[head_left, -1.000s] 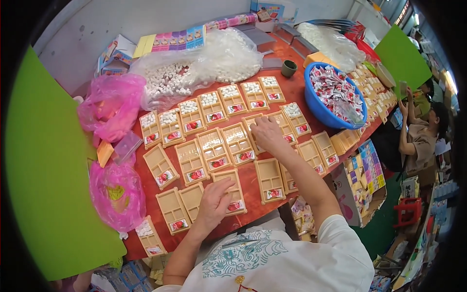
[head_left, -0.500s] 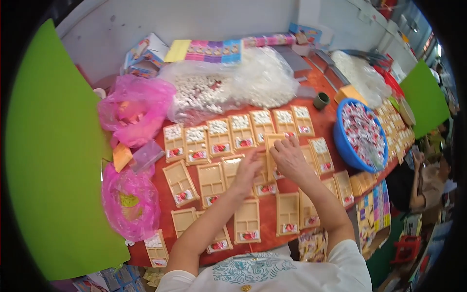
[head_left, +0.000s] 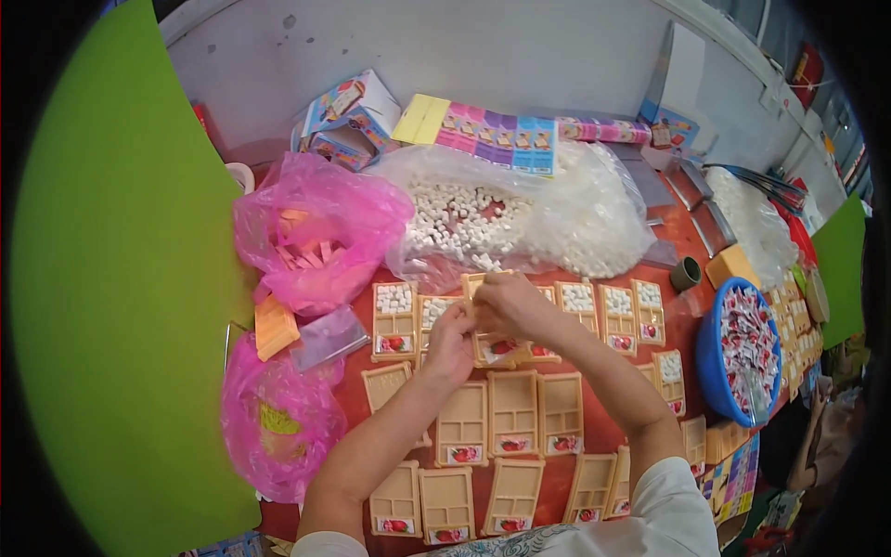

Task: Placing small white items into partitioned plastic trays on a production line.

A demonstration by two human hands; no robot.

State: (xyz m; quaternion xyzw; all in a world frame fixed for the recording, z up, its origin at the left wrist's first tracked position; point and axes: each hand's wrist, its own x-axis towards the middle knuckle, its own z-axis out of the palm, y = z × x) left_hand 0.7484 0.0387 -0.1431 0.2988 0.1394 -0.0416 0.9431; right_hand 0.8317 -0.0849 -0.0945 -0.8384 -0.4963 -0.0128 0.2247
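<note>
Both my hands meet at a small beige compartment tray (head_left: pixel 493 352) above the middle of the red table. My left hand (head_left: pixel 449 345) is closed on its left edge. Curled over its upper part, my right hand (head_left: pixel 516 306) has its fingertips pinched close to the left thumb; what they grip is hidden. A small red-and-white packet (head_left: pixel 502 347) shows in the tray's lower end. Behind and beside it runs a row of similar trays, such as one tray (head_left: pixel 394 322) with white cubes on top and a packet below. Nearer trays (head_left: pixel 462 413) hold only packets.
Clear bags of white cubes (head_left: pixel 464 218) lie at the back. Pink bags (head_left: pixel 316 237) and orange blocks (head_left: pixel 276 327) are at the left. A blue basin (head_left: pixel 713 357) of packets stands right, near a dark green cup (head_left: pixel 685 273). Green panels (head_left: pixel 111 306) flank the table.
My view has tilted and shifted left, so the table sits lower and further right. My left hand has closed on the tray, and my right hand has shifted over its upper part.
</note>
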